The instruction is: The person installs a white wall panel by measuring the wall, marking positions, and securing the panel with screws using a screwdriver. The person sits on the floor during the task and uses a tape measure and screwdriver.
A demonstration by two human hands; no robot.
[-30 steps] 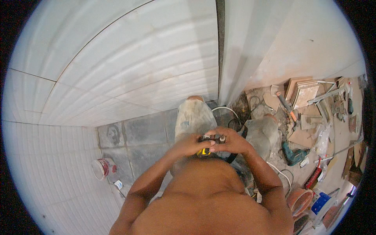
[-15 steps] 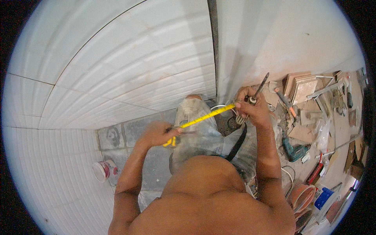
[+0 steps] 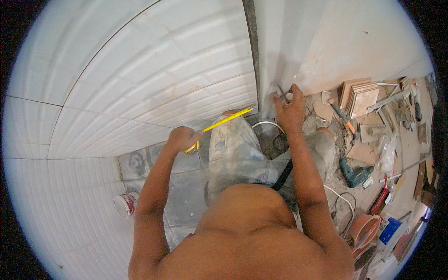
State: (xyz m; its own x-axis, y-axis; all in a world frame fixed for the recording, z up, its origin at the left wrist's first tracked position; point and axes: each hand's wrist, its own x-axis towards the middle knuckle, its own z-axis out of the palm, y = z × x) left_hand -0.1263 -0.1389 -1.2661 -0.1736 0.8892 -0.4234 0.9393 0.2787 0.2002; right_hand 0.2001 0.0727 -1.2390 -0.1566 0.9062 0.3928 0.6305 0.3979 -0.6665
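My left hand (image 3: 183,140) is closed around a yellow tape measure (image 3: 192,147). Its yellow blade (image 3: 228,119) slants up to the right, with the free end close to the right edge of the white ribbed wall tiles (image 3: 200,70). My right hand (image 3: 290,109) is raised in front of the pale plain wall, fingers bent and apart from the blade. Between its thumb and fingers is a thin dark-shafted tool (image 3: 281,89), blurred; its exact kind cannot be made out.
Grey floor tiles (image 3: 186,191) lie at the left, with a small white and red bucket (image 3: 125,205). On the right are stacked tile pieces (image 3: 364,99), a hammer (image 3: 343,119), a green drill (image 3: 355,175), an orange bucket (image 3: 366,231) and loose cables. My knees are between my arms.
My right hand has let go of the blade's end and moved up toward the wall with the thin tool. My left hand has moved up and left, bringing the tape near the tiles.
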